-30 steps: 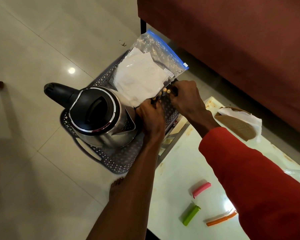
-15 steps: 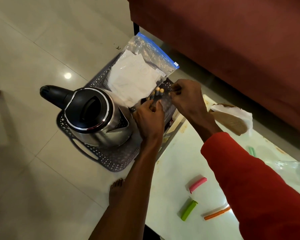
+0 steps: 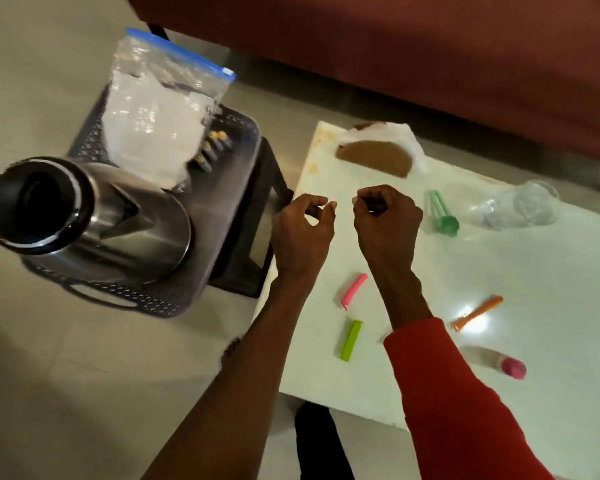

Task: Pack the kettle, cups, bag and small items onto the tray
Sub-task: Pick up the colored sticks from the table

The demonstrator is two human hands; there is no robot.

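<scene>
Pale tiled floor, dark red sofa behind; white low table is my landmark. Off its left edge: dark perforated tray on a stool, already carrying the steel kettle, a zip bag of white contents leaning upright, and a row of small batteries beside the bag.

Over the table's left part, my left hand and right hand hover, fingers loosely curled; neither grips anything I can make out.

On the table: clear plastic cups lying on their side at the far right. Light, thin-walled, probably crushable; I'd take them by the rim, gently. Green clip, pink clip, orange clip near my wrists: small, stiff, easy pinches.
</scene>
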